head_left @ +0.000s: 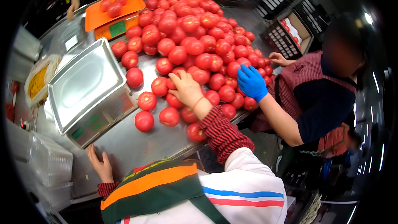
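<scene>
Right hand (186, 88) on smooth, round red tomatoes (195, 46), grip unclear; left hand (100, 164) open beside a boxy steel scale (89, 85); far right, a black plastic crate (282, 41) holds more.

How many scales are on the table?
2: a silver scale just beyond the person's left hand, and an orange scale farther back, with tomatoes on its tray. The big tomato pile might hide more.

The right hand (186, 89) touches tomatoes (190, 24) heaped on the worktop (139, 151); the left hand (100, 166), fingers spread, is just beside a steel-topped scale (89, 83). A co-worker's blue-gloved hand (252, 84) touches more tomatoes farther right. Three tomatoes sit on an orange scale (93, 20); clear boxes (49, 161) stand at left.
</scene>
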The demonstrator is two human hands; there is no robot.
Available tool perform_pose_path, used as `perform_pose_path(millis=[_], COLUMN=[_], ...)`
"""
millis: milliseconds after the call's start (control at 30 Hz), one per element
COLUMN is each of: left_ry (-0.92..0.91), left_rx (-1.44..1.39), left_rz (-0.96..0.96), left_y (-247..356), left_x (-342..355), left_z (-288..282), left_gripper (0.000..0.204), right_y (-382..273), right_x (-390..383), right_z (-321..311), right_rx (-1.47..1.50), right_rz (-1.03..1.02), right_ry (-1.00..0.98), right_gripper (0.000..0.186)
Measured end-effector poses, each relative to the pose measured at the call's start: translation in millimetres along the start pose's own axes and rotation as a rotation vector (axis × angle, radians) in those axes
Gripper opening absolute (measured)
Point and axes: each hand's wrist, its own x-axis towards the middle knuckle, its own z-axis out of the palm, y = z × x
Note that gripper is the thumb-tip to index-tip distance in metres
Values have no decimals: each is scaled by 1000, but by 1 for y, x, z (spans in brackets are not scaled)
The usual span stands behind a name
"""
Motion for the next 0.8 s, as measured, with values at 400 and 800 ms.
perform_pose_path(millis=[400, 800], left_ry=[-862, -224], left_rx=[-1387, -515], left_rz=[-587, 142], left_y=[144, 116], left_x=[68, 130], left_z=[36, 8], left_gripper=[61, 61], right_y=[-80, 77], right_x=[-6, -81], right_z=[-21, -52], right_rx=[326, 175], right_rz=[-288, 361], right_ry=[303, 620], right_gripper=[9, 9])
